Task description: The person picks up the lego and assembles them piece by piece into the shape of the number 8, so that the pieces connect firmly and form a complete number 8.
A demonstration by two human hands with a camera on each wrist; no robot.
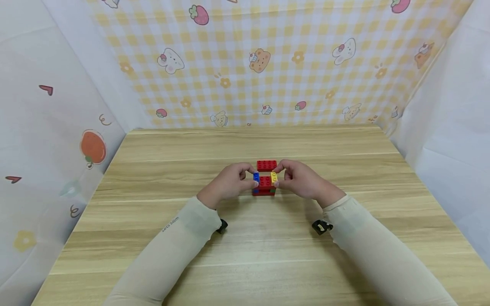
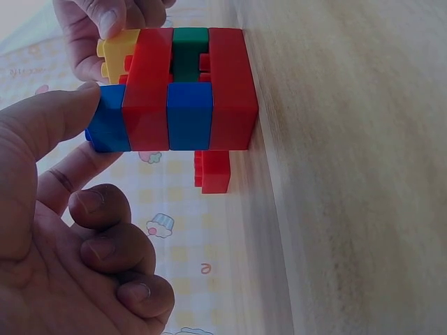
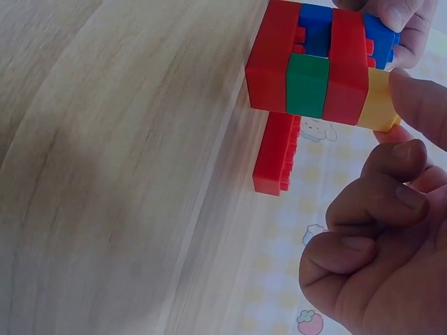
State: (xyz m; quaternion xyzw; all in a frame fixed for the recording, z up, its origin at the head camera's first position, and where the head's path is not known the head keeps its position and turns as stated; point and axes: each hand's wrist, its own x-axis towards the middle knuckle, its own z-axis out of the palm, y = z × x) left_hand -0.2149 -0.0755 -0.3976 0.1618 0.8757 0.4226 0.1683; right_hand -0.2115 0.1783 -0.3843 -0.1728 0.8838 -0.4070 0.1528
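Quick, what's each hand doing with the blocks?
Left hand: pinches the blue brick atop the block stack.
Right hand: pinches the yellow brick atop the same stack.

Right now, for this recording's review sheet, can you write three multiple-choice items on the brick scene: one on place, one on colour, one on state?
1. Where does the loose red brick lie?
A. behind the brick stack, on the table
B. on top of the stack
C. at the table's near edge

2. Which colour is the top brick that the right hand pinches?
A. green
B. yellow
C. white

3. How does the brick stack stand?
A. lifted in the air
B. tipped on its side
C. resting on the table

Answers: 1 A, the head view shows it flat just beyond the stack; 2 B, the yellow brick sits between thumb and finger; 3 C, its red base meets the wood while the left hand pinches the blue brick.
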